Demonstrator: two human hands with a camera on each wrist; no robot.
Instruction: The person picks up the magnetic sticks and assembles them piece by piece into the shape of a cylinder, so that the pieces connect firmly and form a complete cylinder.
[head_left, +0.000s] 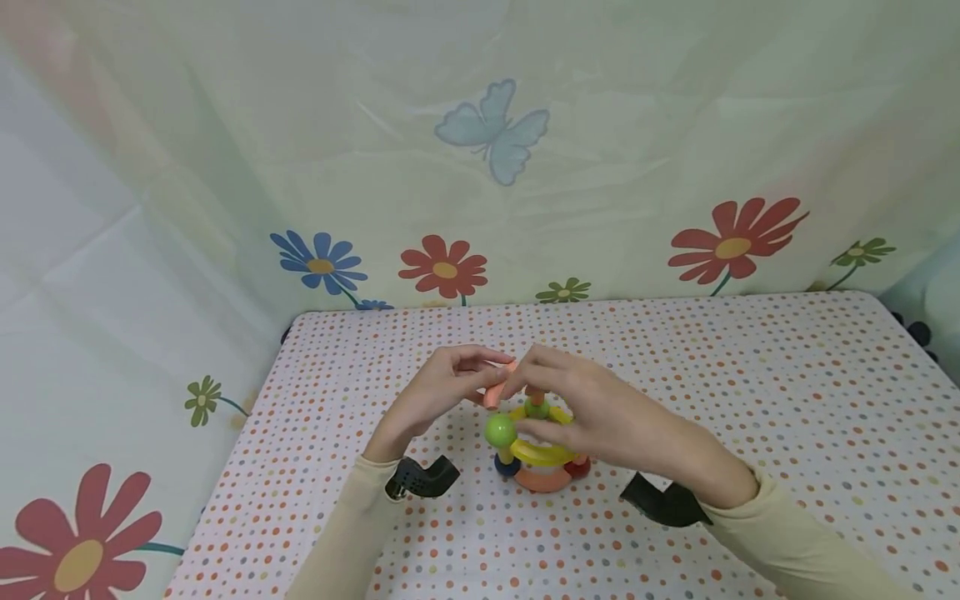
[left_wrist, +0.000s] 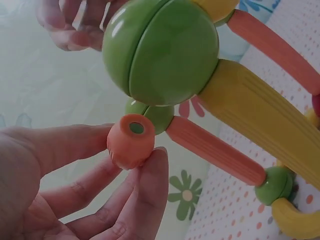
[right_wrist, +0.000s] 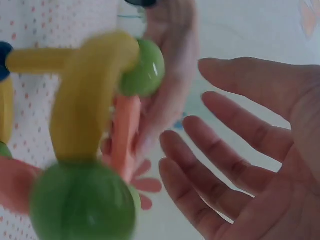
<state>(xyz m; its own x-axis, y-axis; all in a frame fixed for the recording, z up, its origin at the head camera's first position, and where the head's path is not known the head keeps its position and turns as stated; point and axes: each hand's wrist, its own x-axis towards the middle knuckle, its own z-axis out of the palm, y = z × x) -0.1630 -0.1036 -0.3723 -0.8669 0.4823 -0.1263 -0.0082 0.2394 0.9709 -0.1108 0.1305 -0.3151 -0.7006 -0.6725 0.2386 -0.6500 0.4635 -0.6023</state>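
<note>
My left hand [head_left: 435, 392] pinches a short orange rod [head_left: 492, 395] between thumb and fingers, above a toy frame of balls and rods. In the left wrist view the orange rod's end [left_wrist: 131, 145] shows a hole facing the camera. The toy frame stands on the table, with a green ball [head_left: 500, 431], yellow curved pieces [head_left: 542, 454] and an orange curved piece [head_left: 543, 480] low down. My right hand [head_left: 592, 408] hovers at the frame's right side. In the right wrist view its fingers [right_wrist: 240, 165] are spread and hold nothing, beside a large green ball [right_wrist: 82, 205].
A white cloth with coloured dots covers the table [head_left: 315, 500]. Behind it hangs a pale curtain [head_left: 615, 150] printed with flowers and a butterfly. Dark straps with small black camera mounts [head_left: 426, 477] sit at both wrists.
</note>
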